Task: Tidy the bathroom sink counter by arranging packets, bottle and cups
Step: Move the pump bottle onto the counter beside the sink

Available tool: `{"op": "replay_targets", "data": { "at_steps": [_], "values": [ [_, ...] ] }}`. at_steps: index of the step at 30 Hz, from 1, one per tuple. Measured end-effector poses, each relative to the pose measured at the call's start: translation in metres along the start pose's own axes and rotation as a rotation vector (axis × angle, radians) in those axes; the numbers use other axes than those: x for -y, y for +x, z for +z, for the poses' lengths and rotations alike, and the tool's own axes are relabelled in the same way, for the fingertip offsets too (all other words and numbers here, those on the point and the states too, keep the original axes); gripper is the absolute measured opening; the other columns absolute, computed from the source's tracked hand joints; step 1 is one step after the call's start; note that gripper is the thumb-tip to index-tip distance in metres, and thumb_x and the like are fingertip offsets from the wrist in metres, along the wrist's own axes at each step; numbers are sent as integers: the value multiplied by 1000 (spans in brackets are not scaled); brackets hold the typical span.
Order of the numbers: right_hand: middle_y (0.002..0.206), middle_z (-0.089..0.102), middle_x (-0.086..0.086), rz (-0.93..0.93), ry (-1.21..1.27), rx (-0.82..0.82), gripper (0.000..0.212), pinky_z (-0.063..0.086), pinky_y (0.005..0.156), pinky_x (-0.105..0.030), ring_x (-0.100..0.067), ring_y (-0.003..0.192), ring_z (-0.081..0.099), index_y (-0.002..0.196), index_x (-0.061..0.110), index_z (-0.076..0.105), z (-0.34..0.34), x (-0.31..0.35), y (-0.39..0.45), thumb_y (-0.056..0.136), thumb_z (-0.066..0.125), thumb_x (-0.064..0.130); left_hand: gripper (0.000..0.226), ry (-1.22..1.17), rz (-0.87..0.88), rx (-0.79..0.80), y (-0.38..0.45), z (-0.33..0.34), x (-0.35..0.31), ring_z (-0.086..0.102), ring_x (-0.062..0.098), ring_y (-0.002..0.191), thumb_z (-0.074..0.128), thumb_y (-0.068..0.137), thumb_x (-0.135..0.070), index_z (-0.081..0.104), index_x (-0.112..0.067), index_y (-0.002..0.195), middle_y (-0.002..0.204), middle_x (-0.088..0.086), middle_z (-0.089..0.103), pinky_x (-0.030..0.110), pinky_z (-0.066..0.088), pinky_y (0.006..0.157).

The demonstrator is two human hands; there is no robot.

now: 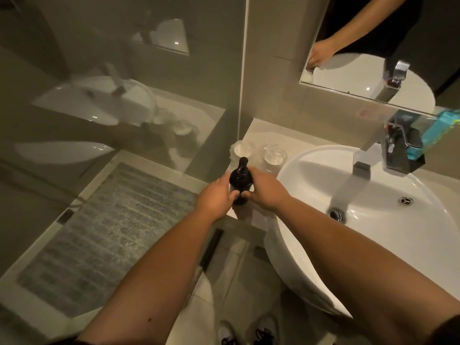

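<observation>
A dark pump bottle (240,176) stands upright on the pale counter (258,135) left of the sink. My left hand (217,196) grips it from the left and my right hand (266,189) grips it from the right, fingers meeting at its base. Just behind the bottle two clear glass cups (242,149) (273,155) stand side by side on the counter. A teal packet (443,128) lies at the far right behind the tap.
The white basin (373,220) fills the right side, with a chrome tap (395,150) over it. A mirror (373,58) hangs above. A glass shower partition (124,95) borders the counter's left edge, with a grey mat (112,232) on the floor beyond.
</observation>
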State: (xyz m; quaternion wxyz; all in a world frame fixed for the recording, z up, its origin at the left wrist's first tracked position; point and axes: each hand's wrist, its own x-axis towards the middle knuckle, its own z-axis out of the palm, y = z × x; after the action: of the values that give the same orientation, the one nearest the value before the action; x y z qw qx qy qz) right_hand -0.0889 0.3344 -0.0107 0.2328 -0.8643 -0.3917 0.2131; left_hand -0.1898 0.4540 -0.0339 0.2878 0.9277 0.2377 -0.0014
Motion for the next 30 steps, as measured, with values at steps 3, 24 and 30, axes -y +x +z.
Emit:
{"op": "replay_targets", "data": {
  "at_steps": [3,24,30],
  "values": [
    [127,62,-7,0,0,-20,61,42,92,-31,-27,114,59,133,18,46,0,-2,0,79,74,24,52,-41,12,-8,0,-1,2,57,29,113,57,93,-28,38,-22,141,130,7,59,38,46,88],
    [122,66,-4,23,-56,-398,58,45,79,-31,-27,109,62,130,19,50,-153,21,-3,78,74,28,40,-48,310,-126,67,-102,-119,61,26,105,55,95,-28,44,-29,133,119,5,64,39,50,85],
    [121,67,-5,101,22,-403,61,51,87,-37,-28,109,62,132,21,49,-168,-31,40,76,74,25,45,-29,301,-49,133,-74,-142,60,28,110,56,93,-25,42,-29,135,122,7,63,45,49,91]
  ]
}}
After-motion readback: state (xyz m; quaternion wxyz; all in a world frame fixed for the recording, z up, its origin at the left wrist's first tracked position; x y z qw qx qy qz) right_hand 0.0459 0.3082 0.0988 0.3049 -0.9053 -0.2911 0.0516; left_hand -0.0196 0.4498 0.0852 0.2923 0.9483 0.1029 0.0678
